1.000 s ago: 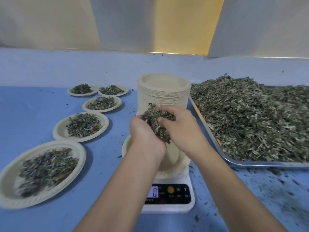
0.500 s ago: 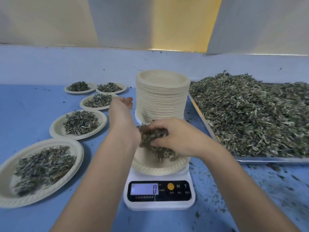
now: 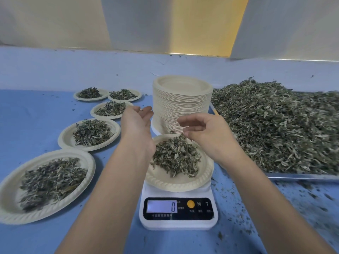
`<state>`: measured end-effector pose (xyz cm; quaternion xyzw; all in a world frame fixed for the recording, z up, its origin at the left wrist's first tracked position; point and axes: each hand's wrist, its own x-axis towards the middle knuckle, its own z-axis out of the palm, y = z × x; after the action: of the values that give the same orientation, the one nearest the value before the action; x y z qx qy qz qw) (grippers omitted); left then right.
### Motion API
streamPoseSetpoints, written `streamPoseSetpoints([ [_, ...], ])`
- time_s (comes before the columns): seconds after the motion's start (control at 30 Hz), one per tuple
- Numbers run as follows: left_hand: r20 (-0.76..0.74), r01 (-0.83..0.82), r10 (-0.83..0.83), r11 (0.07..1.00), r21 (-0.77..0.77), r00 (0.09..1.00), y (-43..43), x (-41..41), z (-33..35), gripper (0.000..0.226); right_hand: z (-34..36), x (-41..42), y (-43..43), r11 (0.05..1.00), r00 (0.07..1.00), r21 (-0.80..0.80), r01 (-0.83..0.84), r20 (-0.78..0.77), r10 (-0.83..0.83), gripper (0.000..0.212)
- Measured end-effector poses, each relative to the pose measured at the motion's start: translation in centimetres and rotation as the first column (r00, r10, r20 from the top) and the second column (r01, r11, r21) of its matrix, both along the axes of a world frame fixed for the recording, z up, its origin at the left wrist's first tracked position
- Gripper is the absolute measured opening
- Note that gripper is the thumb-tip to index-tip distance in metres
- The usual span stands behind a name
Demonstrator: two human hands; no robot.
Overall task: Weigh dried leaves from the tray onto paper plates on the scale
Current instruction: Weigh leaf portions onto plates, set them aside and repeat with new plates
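A white digital scale [image 3: 178, 211] stands at the table's front centre, its display reading 0. On it sits a paper plate [image 3: 176, 184] holding a small heap of dried leaves [image 3: 176, 158]. My left hand [image 3: 136, 123] hovers above the plate's left edge, fingers straight and empty. Above the plate's far right side my right hand [image 3: 201, 132] hangs with loosely curled fingers, holding nothing. A metal tray [image 3: 297, 176] piled with dried leaves [image 3: 278, 125] lies to the right.
A tall stack of empty paper plates [image 3: 182, 103] rises just behind the scale. Several filled plates run along the left, the nearest [image 3: 46, 184] at the front left and another [image 3: 89, 133] behind it. Leaf crumbs litter the blue table [image 3: 302, 202] at the right.
Both hands held a clump of leaves above the plate. The left hand drew away first, then the right hand let the leaves drop onto the plate and lifted clear.
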<state>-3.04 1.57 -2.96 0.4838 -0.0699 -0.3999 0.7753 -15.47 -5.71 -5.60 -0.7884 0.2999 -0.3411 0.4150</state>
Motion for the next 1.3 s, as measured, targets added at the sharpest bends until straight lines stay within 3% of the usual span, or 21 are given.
streamPoseSetpoints([
  [0.23, -0.005, -0.017, 0.017, 0.999, -0.032, 1.0, -0.5, 0.3, -0.8, 0.042, -0.3, 0.0, -0.1, 0.998, 0.999, 0.058, -0.02, 0.044, 0.017, 0.033],
  [0.4, -0.002, 0.008, -0.008, 0.999, -0.031, 1.0, -0.5, 0.2, -0.9, 0.042, 0.2, 0.2, 0.5, 0.997, 0.994, 0.007, -0.078, 0.081, 0.077, 0.024],
  [0.5, 0.007, 0.025, -0.025, 0.999, -0.026, 1.0, -0.4, 0.2, -0.9, 0.042, 0.3, 0.0, 1.0, 0.993, 0.995, -0.064, -0.1, -0.016, 0.099, 0.019],
  [0.67, 0.03, 0.036, -0.036, 0.999, -0.005, 0.999, -0.2, 0.3, -0.8, 0.035, 0.4, -0.3, 1.0, 0.956, 0.983, -0.293, -0.007, -0.175, -0.047, 0.014],
  [0.83, 0.033, 0.028, -0.028, 1.0, -0.003, 0.999, -0.3, 0.5, -0.9, 0.033, 0.2, -0.1, 0.7, 0.929, 0.862, -0.325, -0.177, -0.507, -0.013, 0.055],
  [0.9, 0.026, 0.021, -0.021, 1.0, -0.013, 0.999, -0.3, 0.5, -0.9, 0.037, -0.1, 0.1, 0.8, 0.928, 0.835, -0.297, -0.223, -0.55, 0.024, 0.054],
  [1.07, 0.03, 0.026, -0.026, 1.0, -0.004, 0.999, -0.3, 0.6, -1.0, 0.033, -0.4, 0.2, 0.9, 0.939, 0.891, -0.298, -0.173, -0.453, 0.021, 0.022],
  [1.3, 0.043, 0.082, -0.082, 0.997, -0.004, 0.996, -0.2, 0.3, -0.9, 0.034, 0.2, -0.2, 0.2, 0.966, 0.969, -0.258, -0.021, -0.245, -0.044, 0.011],
])
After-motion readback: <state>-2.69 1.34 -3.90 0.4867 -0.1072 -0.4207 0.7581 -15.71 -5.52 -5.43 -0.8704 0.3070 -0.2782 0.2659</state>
